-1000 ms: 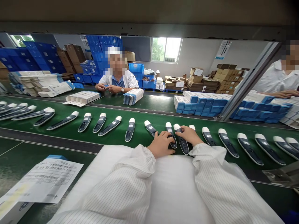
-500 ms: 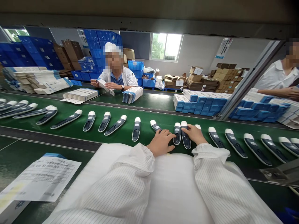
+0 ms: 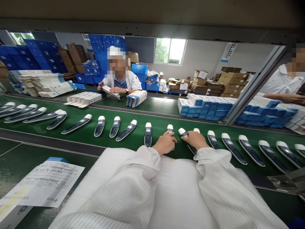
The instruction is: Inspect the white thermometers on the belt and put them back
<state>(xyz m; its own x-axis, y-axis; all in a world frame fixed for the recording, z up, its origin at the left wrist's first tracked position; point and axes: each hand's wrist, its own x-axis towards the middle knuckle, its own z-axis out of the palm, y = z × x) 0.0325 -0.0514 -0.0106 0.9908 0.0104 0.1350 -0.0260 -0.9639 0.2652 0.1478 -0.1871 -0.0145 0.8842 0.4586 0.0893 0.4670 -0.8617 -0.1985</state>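
Observation:
A row of dark grey handheld devices with white caps lies on a green conveyor belt (image 3: 133, 144). My left hand (image 3: 165, 142) is over one upright white-capped device (image 3: 170, 127), its fingers bent around the sides; the palm hides most of the body. Just to the right, my right hand (image 3: 197, 140) grips a tilted white-capped device (image 3: 183, 131) with thumb and fingers. Part of its dark body shows below the hand. Behind that hand, another device's white cap (image 3: 196, 130) peeks out. An untouched device (image 3: 148, 135) lies left of my left hand, its back recess facing up.
White padding (image 3: 176, 190) lies under my forearms. Printed paper (image 3: 45, 183) rests on a box at left. Across the belt, a co-worker (image 3: 122, 79) handles a white carton beside stacked cartons (image 3: 205, 106). A metal post (image 3: 254, 86) rises at right; another person stands beyond it.
The devices on the belt have shifted right. My left hand has moved onto a device that was slanted and now lies straighter. My right hand has switched to the neighbouring device, now tilted.

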